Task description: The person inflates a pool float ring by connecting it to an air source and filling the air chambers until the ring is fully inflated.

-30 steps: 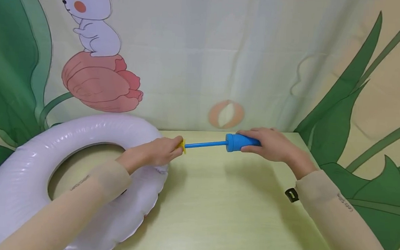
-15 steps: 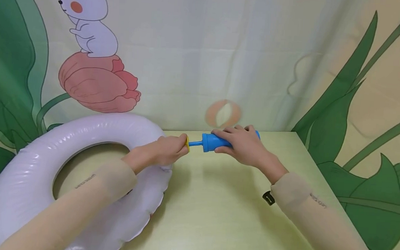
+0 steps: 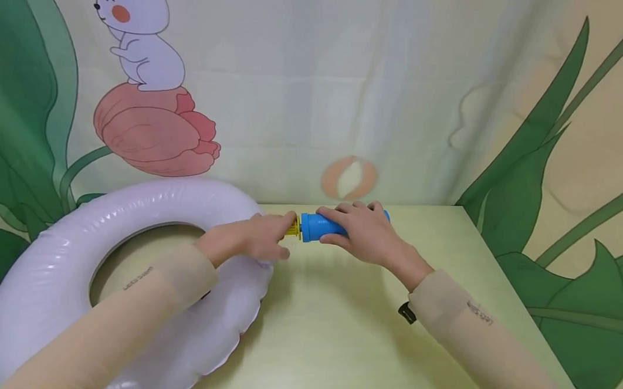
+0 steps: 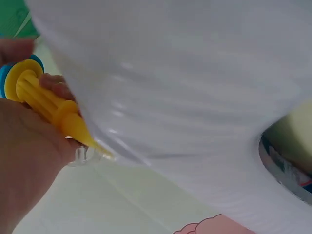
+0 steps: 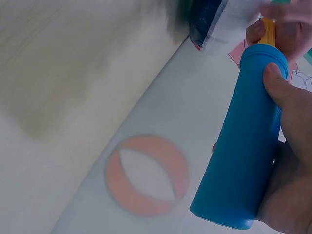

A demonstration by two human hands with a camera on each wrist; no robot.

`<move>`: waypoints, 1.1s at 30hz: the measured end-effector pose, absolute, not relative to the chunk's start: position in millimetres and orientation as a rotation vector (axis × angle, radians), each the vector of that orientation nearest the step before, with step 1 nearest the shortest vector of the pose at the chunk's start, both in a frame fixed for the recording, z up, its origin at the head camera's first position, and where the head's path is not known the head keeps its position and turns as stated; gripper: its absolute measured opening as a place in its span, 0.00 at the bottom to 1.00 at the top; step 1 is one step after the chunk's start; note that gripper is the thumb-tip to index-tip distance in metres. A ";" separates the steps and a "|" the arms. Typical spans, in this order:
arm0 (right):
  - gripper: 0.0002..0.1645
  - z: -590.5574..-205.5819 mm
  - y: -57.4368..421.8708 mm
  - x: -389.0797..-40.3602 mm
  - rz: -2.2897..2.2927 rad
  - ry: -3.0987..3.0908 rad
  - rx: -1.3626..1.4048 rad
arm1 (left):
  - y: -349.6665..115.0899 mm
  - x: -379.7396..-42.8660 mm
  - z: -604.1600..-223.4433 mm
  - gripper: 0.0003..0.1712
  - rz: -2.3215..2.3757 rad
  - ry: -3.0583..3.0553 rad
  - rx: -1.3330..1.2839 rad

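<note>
My right hand grips the blue barrel of a hand pump, which lies level just above the table. At the pump's left end, my left hand holds the yellow nozzle, its fingers behind it and one digit lifted off. The nozzle's narrow tip reaches the underside of a white inflatable ring, by a clear plastic valve piece; whether it sits inside the valve is hidden. In the right wrist view, the barrel's collar stands right against the yellow part.
The puffed-up ring covers the left of the pale green table, wrinkled along its seam. A printed curtain with a rabbit and leaves hangs behind the table and along its right side. A black strap buckle hangs at my right wrist.
The blue barrel has slid left over its thin rod until the rod is nearly out of sight. My right hand moved left with it; my left hand shifted slightly right and its fingers loosened.
</note>
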State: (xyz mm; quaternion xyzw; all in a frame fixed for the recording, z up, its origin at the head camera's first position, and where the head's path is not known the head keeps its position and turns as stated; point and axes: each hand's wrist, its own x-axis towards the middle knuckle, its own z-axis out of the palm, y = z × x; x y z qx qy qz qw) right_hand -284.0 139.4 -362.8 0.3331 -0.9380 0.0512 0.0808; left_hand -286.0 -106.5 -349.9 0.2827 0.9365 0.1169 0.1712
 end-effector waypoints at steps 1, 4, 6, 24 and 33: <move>0.37 -363.6 139.7 -284.2 0.146 -2.808 0.998 | -107.7 -286.1 -349.8 0.27 0.311 2.645 0.802; 0.37 -365.9 140.0 -284.5 0.138 -2.819 1.012 | -111.3 -285.6 -350.0 0.34 0.241 2.618 0.777; 0.37 -366.6 139.9 -284.0 0.139 -2.824 1.011 | -113.2 -285.4 -350.7 0.38 0.195 2.615 0.773; 0.37 -372.5 141.6 -280.7 0.085 -2.851 0.986 | -117.1 -273.4 -360.6 0.52 -0.021 2.735 0.954; 0.37 -376.6 139.2 -279.1 0.019 -2.838 1.002 | -127.9 -271.4 -364.9 0.56 0.057 2.696 0.890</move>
